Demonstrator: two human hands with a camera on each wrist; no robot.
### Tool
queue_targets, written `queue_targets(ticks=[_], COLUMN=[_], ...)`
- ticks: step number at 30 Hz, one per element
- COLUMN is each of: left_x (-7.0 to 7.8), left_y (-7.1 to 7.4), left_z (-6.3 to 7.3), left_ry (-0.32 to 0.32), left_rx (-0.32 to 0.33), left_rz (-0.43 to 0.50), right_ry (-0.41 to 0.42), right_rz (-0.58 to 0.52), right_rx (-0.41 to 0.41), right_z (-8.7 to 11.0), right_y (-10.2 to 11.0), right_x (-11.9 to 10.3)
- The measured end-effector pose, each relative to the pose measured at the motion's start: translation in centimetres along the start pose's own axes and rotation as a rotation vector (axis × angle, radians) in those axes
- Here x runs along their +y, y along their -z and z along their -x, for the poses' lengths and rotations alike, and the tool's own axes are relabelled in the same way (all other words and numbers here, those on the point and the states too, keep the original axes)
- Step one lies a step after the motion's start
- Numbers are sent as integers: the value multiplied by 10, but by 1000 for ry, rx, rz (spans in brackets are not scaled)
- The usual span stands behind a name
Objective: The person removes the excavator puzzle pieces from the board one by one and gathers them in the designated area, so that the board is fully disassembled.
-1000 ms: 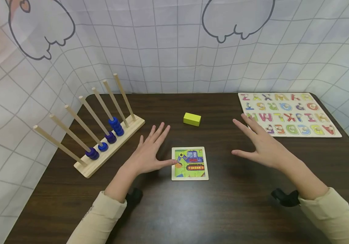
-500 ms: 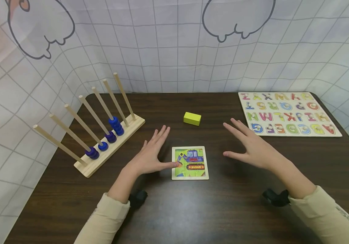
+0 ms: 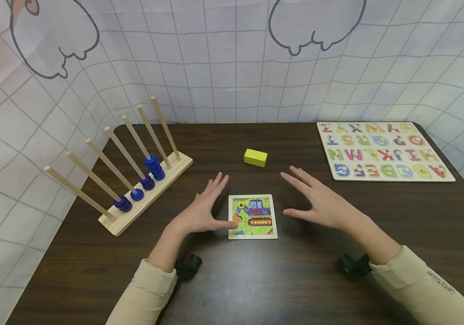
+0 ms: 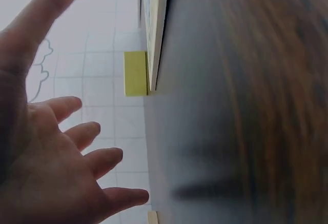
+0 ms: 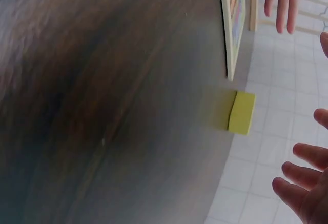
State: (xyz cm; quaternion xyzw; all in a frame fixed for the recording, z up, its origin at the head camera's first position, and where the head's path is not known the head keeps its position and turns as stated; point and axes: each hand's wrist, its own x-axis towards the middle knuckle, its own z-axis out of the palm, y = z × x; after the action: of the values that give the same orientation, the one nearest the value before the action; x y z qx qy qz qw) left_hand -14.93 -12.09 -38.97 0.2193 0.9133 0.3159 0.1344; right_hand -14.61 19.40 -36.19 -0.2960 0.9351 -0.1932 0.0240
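A small square jigsaw puzzle (image 3: 262,230) with a blue and red digger picture lies on the dark table between the hands. My left hand (image 3: 199,214) hovers at its left side with fingers spread, the thumb overlapping the puzzle's left edge in the head view. Off to its right, my right hand (image 3: 323,203) is held over the table, fingers apart and thumb toward the puzzle, holding nothing. Behind the puzzle sits a yellow block (image 3: 255,158). The left wrist view shows the left hand (image 4: 66,167) with nothing in its grasp, above the table.
At the left stands a wooden peg rack (image 3: 150,196) with tall pegs and several blue and purple rings. A white alphabet puzzle board (image 3: 394,160) lies at the back right. A grid-patterned cloth (image 3: 236,67) hangs behind the dark table (image 3: 256,289).
My right hand has moved left and slightly nearer, closer to the digger puzzle. The left hand has shifted slightly right and toward me. The puzzle, block, rack and board stay put.
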Motion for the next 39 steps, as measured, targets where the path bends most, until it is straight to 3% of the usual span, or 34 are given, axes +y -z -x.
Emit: queue_targets(ticks=[10, 20, 39], left_x=[-5, -3, -5], left_y=[-3, -4, -6], left_z=[-6, -11, -11], left_ry=[22, 62, 68], left_rx=[-46, -123, -157], left_rz=[26, -14, -61], right_ry=[17, 71, 46], right_rz=[-20, -21, -60], right_rx=[-43, -60, -134], right_z=[-10, -24, -48], right_y=[-12, -24, -42], right_x=[-11, -21, -38])
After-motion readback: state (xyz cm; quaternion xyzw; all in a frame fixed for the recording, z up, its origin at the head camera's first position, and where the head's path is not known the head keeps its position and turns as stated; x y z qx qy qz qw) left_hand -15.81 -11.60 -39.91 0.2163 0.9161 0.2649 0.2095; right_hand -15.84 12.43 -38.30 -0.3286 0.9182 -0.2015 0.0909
